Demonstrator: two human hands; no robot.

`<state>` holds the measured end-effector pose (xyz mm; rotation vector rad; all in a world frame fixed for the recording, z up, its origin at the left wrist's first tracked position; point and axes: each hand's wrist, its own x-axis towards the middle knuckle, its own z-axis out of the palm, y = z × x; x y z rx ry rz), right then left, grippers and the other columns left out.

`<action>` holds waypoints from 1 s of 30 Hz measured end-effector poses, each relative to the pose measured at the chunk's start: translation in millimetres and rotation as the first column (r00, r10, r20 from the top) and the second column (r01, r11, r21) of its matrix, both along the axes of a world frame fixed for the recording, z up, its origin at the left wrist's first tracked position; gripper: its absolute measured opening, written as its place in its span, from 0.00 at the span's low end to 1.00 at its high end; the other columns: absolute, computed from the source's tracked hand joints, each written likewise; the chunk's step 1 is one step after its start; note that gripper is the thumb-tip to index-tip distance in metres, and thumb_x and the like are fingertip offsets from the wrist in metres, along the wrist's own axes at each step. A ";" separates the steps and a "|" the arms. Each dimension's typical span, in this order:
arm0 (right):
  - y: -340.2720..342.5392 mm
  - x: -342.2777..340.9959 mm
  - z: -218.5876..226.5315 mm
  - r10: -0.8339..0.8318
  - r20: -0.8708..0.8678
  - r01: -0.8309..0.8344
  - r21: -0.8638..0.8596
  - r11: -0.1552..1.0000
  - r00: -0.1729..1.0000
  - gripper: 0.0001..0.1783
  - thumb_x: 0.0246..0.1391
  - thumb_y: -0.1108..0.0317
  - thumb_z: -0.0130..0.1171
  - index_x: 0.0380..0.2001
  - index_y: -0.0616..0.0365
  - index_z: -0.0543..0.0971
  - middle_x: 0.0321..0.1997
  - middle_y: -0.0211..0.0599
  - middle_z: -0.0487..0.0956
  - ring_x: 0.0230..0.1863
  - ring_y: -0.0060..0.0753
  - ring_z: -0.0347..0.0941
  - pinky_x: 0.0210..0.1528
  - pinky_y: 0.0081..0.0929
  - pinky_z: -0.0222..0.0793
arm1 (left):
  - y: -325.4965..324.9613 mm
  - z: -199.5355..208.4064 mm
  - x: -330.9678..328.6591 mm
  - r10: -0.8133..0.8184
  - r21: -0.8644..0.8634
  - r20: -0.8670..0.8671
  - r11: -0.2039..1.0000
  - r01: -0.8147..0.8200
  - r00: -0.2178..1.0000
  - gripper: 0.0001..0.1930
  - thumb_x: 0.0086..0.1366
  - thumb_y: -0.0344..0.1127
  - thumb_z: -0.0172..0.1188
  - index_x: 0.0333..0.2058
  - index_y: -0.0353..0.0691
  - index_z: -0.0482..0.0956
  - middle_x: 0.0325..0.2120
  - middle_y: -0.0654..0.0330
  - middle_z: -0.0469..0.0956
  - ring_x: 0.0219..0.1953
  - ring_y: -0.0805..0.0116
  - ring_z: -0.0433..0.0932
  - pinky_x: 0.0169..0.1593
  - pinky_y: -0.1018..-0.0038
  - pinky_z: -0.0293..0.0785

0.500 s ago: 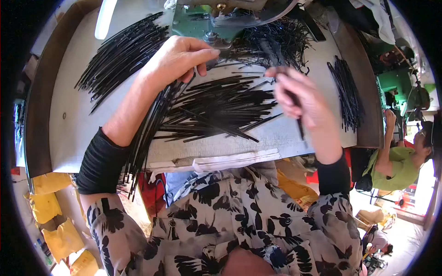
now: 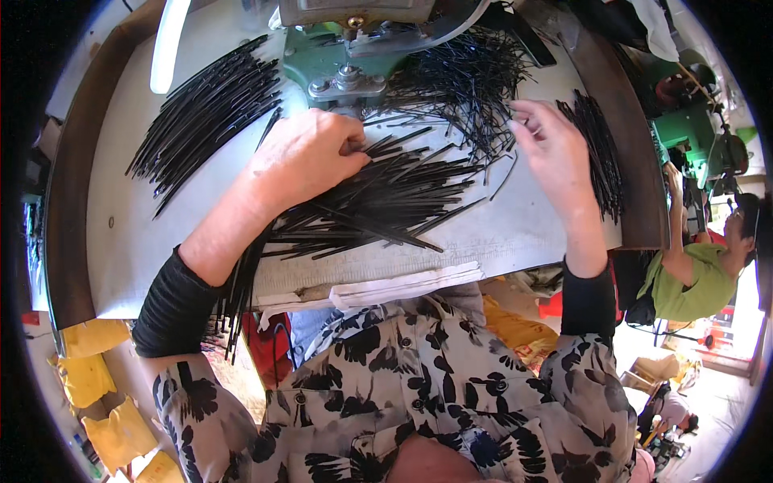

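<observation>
The left hand [image 2: 310, 157] lies palm-down on a loose heap of thin black rods [image 2: 386, 201] in the middle of the pale desk [image 2: 137, 233], its fingers curled and pressed together over the rods' upper ends, just below the base of a green machine [image 2: 338, 60]. A long bundle of the same rods [image 2: 241, 282] runs under the left forearm and sticks out past the desk's near edge. The right hand [image 2: 551, 149] hovers to the right, at the edge of a tangled pile of thin black pieces [image 2: 467, 76] — its fingertips are drawn together at the upper left of the hand, but whether that grip pinches a piece cannot be told. Two more stacks lie apart from the hands: a fanned one at the desk's far left [image 2: 205, 109] and a narrower one along its right edge [image 2: 600, 153]. Folded white paper [image 2: 403, 286] rests at the near edge. Off to the right, another person in a green top [image 2: 692, 282] sits beside a second green machine [image 2: 684, 121].
</observation>
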<state>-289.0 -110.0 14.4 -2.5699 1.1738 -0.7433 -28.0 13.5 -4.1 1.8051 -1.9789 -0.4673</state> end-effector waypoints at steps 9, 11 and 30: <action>7.6 57.1 -14.2 0.119 -0.341 -0.178 -0.146 0.973 0.932 0.09 0.52 0.64 0.51 0.29 0.57 0.76 0.29 0.40 0.78 0.31 0.44 0.75 0.32 0.37 0.70 | -3.7 -5.6 8.3 0.023 -0.009 -0.099 1.000 -0.024 0.995 0.12 0.51 0.37 0.62 0.32 0.34 0.79 0.25 0.52 0.79 0.26 0.58 0.78 0.34 0.71 0.73; 3.6 64.3 -18.2 0.042 -0.486 -0.142 -0.170 0.975 0.873 0.08 0.52 0.65 0.52 0.29 0.57 0.76 0.29 0.40 0.78 0.32 0.46 0.75 0.33 0.39 0.70 | -3.1 -1.6 9.5 0.034 0.009 -0.078 0.999 -0.033 0.996 0.13 0.51 0.37 0.62 0.32 0.34 0.79 0.26 0.51 0.79 0.26 0.58 0.78 0.34 0.71 0.73; 10.8 62.3 -0.2 0.057 -0.088 -0.057 0.006 0.998 0.994 0.06 0.49 0.66 0.54 0.28 0.57 0.76 0.28 0.39 0.78 0.30 0.44 0.74 0.33 0.35 0.69 | -10.2 -8.1 23.8 0.103 0.106 -0.374 0.992 -0.068 0.922 0.13 0.54 0.40 0.61 0.30 0.33 0.81 0.18 0.58 0.78 0.19 0.73 0.74 0.27 0.77 0.71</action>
